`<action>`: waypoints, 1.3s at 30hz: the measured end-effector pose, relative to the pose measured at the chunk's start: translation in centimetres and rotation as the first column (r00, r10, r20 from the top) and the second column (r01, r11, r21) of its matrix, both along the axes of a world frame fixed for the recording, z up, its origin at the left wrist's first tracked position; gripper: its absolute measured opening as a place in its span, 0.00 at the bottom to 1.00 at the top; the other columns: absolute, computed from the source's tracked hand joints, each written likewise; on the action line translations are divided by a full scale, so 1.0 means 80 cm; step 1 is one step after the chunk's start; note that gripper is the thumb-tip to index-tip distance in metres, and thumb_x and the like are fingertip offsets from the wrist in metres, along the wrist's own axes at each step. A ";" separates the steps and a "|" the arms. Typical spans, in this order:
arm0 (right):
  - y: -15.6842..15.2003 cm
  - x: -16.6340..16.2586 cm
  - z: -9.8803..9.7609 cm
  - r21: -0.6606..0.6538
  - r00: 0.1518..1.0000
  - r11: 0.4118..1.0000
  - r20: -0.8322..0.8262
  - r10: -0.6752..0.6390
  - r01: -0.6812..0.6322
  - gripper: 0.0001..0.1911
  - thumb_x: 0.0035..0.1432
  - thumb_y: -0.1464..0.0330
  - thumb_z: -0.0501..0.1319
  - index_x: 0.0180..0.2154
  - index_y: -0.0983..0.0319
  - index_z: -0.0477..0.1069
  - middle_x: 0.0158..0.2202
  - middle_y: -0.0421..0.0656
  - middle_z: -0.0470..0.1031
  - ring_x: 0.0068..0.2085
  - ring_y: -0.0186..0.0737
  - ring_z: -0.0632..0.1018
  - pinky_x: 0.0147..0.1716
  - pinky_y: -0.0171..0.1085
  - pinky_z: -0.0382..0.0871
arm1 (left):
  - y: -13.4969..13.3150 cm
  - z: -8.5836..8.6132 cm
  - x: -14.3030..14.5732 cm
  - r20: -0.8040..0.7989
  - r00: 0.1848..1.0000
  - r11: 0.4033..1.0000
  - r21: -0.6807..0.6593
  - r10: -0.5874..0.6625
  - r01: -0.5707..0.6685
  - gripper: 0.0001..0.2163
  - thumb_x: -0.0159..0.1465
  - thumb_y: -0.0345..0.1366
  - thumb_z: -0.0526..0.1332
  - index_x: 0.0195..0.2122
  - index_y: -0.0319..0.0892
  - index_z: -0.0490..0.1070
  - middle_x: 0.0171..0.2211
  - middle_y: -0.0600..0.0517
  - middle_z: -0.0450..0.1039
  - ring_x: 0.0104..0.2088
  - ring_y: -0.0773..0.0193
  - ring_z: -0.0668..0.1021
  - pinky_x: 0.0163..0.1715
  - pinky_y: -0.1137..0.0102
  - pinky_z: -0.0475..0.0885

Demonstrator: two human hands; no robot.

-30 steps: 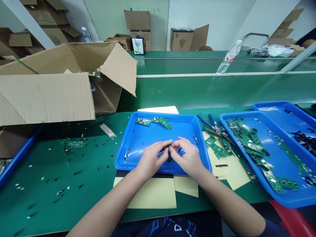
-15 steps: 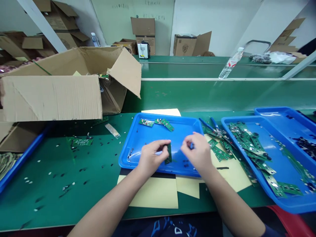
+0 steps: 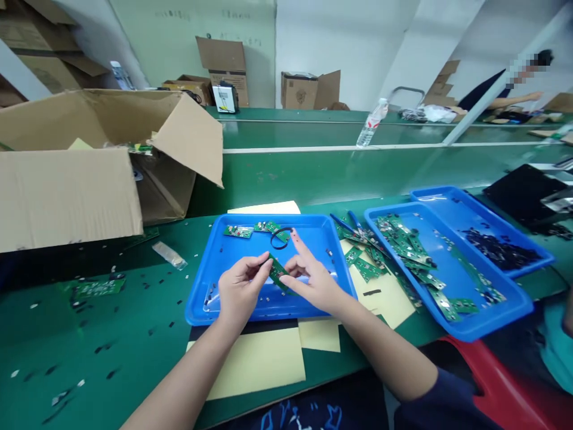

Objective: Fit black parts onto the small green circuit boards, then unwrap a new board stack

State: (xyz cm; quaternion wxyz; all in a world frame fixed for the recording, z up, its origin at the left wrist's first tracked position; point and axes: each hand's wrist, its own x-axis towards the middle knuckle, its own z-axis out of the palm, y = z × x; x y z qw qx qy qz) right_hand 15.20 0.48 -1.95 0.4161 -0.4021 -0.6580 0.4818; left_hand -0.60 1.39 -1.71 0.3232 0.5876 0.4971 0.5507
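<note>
Over the blue tray (image 3: 201, 269), my left hand (image 3: 242, 289) pinches one end of a green circuit board (image 3: 278, 273) between thumb and fingers. My right hand (image 3: 316, 280) has its thumb and curled fingers at the board's other end, while its index finger points up and away. A thin black strip (image 3: 274, 239), curled into a loop, hangs at that index fingertip and seems stuck to it. Behind the hands, several small boards (image 3: 238, 231) lie along the tray's far side. Small dark bits are scattered on the tray floor.
Right of the tray are blue-handled pliers (image 3: 354, 221), loose boards and yellow paper (image 3: 394, 307). Further right stand a blue tray of boards (image 3: 514, 310) and another with black pieces (image 3: 501, 248). An open cardboard box (image 3: 67, 191) stands left. A person (image 3: 492, 89) is at the back right.
My right hand has come left to the board, its index finger now extended with the black strip. The board has tilted from upright to slanting. The camera view has turned right.
</note>
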 end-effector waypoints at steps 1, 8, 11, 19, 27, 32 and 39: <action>0.003 0.001 0.002 0.002 1.000 1.000 -0.004 -0.013 0.013 0.43 0.55 0.66 0.58 0.65 0.55 0.35 0.30 0.37 0.68 0.30 0.34 0.72 0.35 0.37 0.70 | 0.001 -0.002 0.000 -0.013 1.000 1.000 -0.004 -0.010 0.010 0.09 0.55 0.39 0.64 0.33 0.38 0.75 0.31 0.48 0.79 0.30 0.62 0.80 0.32 0.68 0.77; 0.022 0.129 0.035 0.211 0.756 0.787 0.222 -0.616 0.579 0.43 0.54 0.67 0.58 0.65 0.59 0.36 0.31 0.42 0.71 0.32 0.39 0.73 0.35 0.40 0.69 | 0.008 -0.005 0.005 -0.162 0.947 0.960 -0.006 -0.277 0.280 0.13 0.60 0.38 0.58 0.46 0.40 0.69 0.43 0.44 0.74 0.42 0.59 0.78 0.40 0.66 0.77; 0.013 0.213 0.030 0.440 0.294 0.489 0.439 -0.849 0.753 0.41 0.54 0.68 0.56 0.65 0.64 0.39 0.30 0.45 0.73 0.30 0.44 0.73 0.34 0.45 0.68 | 0.007 -0.006 0.006 -0.307 0.898 0.936 0.050 -0.317 0.347 0.08 0.61 0.36 0.56 0.37 0.42 0.73 0.38 0.47 0.75 0.39 0.61 0.78 0.37 0.68 0.76; -0.023 0.253 -0.005 0.623 -0.043 0.543 0.678 -0.734 0.563 0.40 0.55 0.64 0.55 0.64 0.69 0.39 0.45 0.61 0.71 0.41 0.59 0.74 0.36 0.50 0.68 | 0.008 -0.010 0.007 -0.373 0.858 0.915 0.050 -0.354 0.399 0.08 0.62 0.34 0.54 0.36 0.41 0.73 0.34 0.48 0.75 0.35 0.62 0.78 0.34 0.69 0.76; 0.007 0.164 -0.035 0.440 0.415 0.887 0.787 -0.456 0.139 0.37 0.54 0.77 0.50 0.64 0.60 0.43 0.40 0.47 0.77 0.38 0.45 0.76 0.35 0.41 0.73 | 0.007 -0.006 0.007 -0.355 0.863 0.914 0.054 -0.359 0.402 0.08 0.61 0.34 0.54 0.34 0.41 0.73 0.33 0.48 0.75 0.34 0.63 0.78 0.33 0.70 0.76; 0.013 0.174 -0.046 0.560 0.477 0.816 0.683 -0.553 0.143 0.32 0.59 0.71 0.50 0.64 0.64 0.45 0.35 0.46 0.78 0.35 0.43 0.77 0.39 0.42 0.73 | 0.007 -0.009 0.005 -0.310 0.875 0.915 0.038 -0.371 0.402 0.08 0.61 0.34 0.55 0.34 0.41 0.73 0.33 0.49 0.75 0.35 0.63 0.78 0.33 0.70 0.76; 0.010 0.167 -0.013 0.721 0.519 0.624 0.425 -0.741 0.301 0.31 0.62 0.67 0.51 0.64 0.67 0.45 0.32 0.46 0.78 0.33 0.41 0.78 0.38 0.40 0.73 | 0.004 -0.007 0.006 -0.211 0.895 0.919 -0.093 -0.393 0.382 0.09 0.61 0.34 0.55 0.34 0.41 0.74 0.33 0.48 0.75 0.33 0.64 0.77 0.30 0.72 0.73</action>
